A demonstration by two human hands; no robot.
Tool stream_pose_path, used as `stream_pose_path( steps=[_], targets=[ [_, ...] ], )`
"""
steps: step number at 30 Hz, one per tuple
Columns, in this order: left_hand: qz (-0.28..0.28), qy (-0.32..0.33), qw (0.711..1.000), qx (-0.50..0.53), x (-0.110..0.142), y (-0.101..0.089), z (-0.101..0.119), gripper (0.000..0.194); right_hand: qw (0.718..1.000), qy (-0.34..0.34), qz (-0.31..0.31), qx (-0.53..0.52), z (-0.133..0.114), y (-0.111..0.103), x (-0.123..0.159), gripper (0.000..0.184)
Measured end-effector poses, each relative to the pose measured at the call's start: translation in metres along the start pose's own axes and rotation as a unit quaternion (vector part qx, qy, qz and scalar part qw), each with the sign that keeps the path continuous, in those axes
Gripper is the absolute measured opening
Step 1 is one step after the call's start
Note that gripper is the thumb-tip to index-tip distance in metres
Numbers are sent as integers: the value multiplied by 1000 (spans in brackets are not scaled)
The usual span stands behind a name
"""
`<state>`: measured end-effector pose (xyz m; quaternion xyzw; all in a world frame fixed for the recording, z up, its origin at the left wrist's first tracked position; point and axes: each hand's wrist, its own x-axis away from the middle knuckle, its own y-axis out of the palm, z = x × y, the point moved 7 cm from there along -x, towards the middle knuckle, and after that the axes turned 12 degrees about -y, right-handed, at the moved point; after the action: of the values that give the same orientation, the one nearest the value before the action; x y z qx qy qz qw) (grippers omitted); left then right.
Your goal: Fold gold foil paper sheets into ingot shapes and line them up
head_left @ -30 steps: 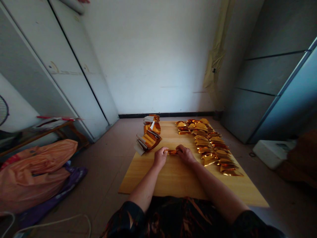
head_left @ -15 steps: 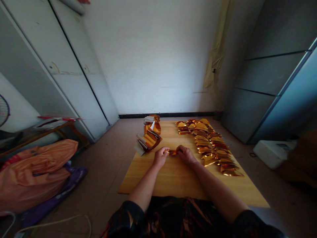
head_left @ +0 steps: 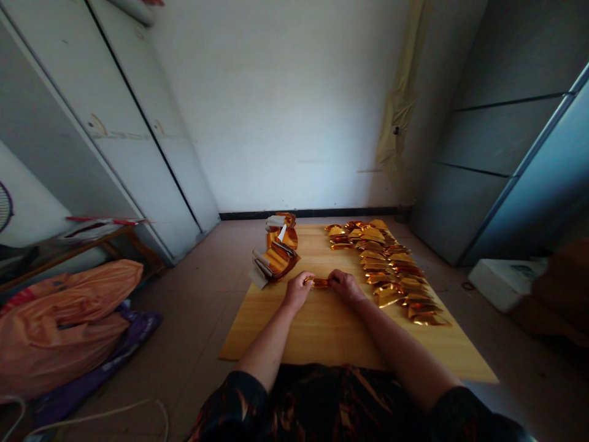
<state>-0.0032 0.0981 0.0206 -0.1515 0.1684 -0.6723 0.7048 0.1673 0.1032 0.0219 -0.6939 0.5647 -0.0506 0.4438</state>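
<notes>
Gold foil [head_left: 320, 283] is pinched between the left hand [head_left: 297, 291] and right hand [head_left: 345, 286], both curled nearly shut on it over a pale wooden board [head_left: 271, 331]. Folded gold foil pieces [head_left: 386, 270] lie in long rows to the right; a loose foil bundle [head_left: 277, 258] sits ahead to the left.

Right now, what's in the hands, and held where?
A gold foil piece, pinched at its two ends, one by the left hand, the other by the right hand.

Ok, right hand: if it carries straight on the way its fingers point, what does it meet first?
The right hand first meets the small folded strip of shiny gold-orange foil, apparently already at its fingertips; beyond it, the left hand.
</notes>
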Motion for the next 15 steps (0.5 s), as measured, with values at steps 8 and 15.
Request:
stream_pose_path(
  steps=[8, 15],
  targets=[
    [8, 21, 992, -126, 3, -2, 6, 21, 995, -39, -20, 93, -12, 2, 2, 11],
    [13, 30, 980, -197, -1, 1, 4, 19, 981, -58, -89, 161, -17, 8, 2, 17]
  ],
)
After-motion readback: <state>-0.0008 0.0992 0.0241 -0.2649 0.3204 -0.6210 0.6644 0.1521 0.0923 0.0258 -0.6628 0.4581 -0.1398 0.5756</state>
